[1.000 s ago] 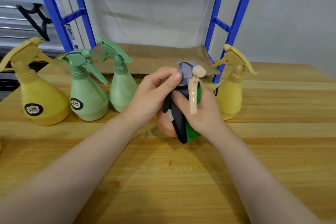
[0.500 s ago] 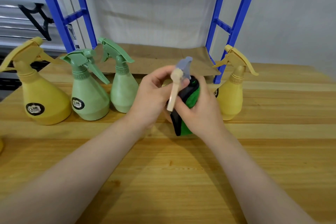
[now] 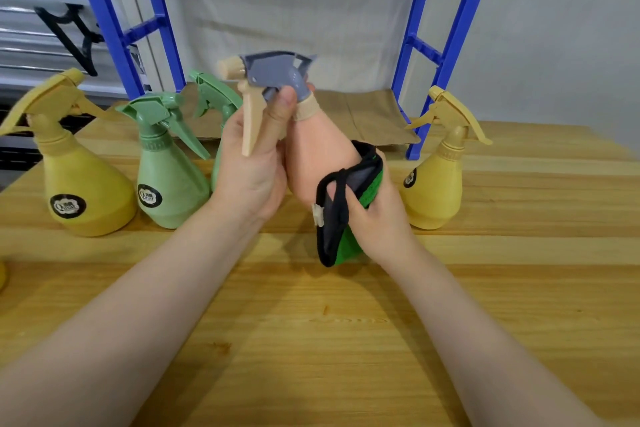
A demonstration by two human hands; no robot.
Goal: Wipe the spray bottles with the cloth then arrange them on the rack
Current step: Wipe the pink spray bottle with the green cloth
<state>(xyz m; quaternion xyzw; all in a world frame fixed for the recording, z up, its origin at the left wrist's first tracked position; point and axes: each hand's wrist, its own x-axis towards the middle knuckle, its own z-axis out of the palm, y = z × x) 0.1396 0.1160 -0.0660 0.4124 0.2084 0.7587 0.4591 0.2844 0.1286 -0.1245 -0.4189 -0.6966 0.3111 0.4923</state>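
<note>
Head view. A peach spray bottle (image 3: 317, 156) with a grey spray head (image 3: 277, 74) and a beige trigger (image 3: 251, 125) is being held tilted above the bench (image 3: 311, 340), nozzle pointing left. Its neck is being gripped by the left hand (image 3: 249, 163), fingers curled round just below the head, thumb pressed near the trigger. A green cloth (image 3: 346, 208) with black edging is being pressed against the lower right side of the bottle body by the right hand (image 3: 377, 211), its fingers closed round the cloth. Two green bottles (image 3: 166, 177) and a yellow bottle (image 3: 72, 180) are being kept upright on the bench to the left; another yellow bottle (image 3: 438, 177) is standing to the right. The blue rack (image 3: 446, 45) is standing behind, brown paper (image 3: 367, 118) lying on its lowest shelf.
</note>
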